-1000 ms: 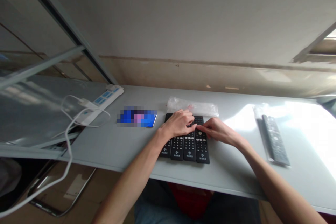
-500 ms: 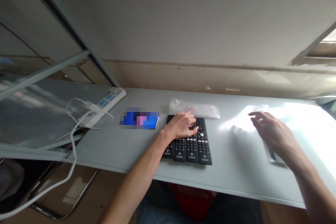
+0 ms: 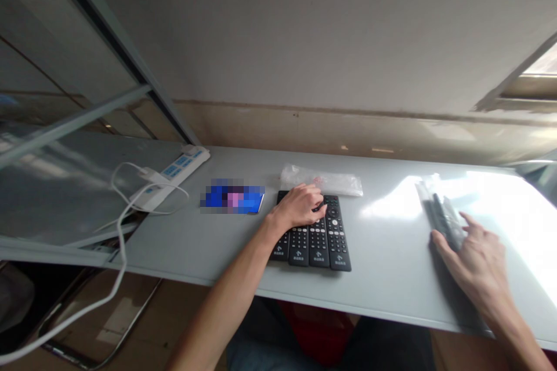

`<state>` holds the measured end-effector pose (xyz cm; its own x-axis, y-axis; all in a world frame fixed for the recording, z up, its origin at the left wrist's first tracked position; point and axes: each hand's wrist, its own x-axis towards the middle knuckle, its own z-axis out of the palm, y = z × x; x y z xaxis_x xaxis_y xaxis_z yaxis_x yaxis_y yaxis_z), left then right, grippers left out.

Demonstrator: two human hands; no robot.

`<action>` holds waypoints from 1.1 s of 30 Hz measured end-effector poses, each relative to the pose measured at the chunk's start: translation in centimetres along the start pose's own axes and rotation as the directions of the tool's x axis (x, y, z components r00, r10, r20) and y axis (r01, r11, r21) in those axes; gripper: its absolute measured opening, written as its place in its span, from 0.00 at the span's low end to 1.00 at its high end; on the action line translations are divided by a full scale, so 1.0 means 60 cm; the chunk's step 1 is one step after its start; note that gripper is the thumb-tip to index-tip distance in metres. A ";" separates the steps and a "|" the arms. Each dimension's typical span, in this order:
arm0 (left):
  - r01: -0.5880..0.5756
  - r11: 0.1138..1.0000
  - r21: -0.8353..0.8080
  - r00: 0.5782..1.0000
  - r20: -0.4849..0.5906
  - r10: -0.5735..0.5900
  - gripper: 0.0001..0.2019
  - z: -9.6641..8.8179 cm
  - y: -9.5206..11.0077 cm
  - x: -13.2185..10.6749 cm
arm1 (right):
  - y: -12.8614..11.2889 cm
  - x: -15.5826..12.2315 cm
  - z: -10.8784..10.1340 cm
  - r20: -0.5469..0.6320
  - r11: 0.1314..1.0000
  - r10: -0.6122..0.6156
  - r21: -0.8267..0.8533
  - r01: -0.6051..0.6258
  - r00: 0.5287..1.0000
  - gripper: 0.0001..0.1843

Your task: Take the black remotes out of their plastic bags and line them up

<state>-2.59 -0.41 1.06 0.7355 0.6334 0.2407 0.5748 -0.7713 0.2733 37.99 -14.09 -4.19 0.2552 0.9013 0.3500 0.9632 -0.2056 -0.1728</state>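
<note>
Several black remote controls [image 3: 340, 249] lie side by side on the table, their buttons facing up. Across their upper part rests my left hand [image 3: 302, 204], its fingers curled closed and the thumb near them. What lies under those fingers is hidden. At the right, my right hand [image 3: 476, 255] is over the near end of a clear plastic bag [image 3: 429, 188] with a dark, long item inside, which looks like another remote control [image 3: 446, 214]. Thumb and fingers there are spread to either side of it, not closed. A flat, clear plastic wrapper [image 3: 337, 181] lies behind the row.
A phone [image 3: 252, 202] with a blurred blue screen lies left of the remote controls. A white power strip [image 3: 187, 166] with a looped white cable [image 3: 123, 249] is at the table's left end. A wall [image 3: 296, 127] stands behind the table [image 3: 383, 284]; bright sunlight covers its right side.
My right hand has moved right and toward the table's near edge, lowering over the bagged item and uncovering much of it. My left hand stays on the remote controls.
</note>
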 end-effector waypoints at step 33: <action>0.089 0.491 -0.867 0.839 -0.201 -0.506 0.23 -0.027 0.010 0.006 | -0.307 0.100 0.029 -0.428 0.528 -0.465 0.568 0.631 0.775 0.42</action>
<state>-2.59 -0.55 2.84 0.2544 0.9341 0.2504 0.0368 -0.2681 0.9627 21.64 -4.22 -0.49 -0.2144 0.6306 0.7459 0.6225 0.6767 -0.3931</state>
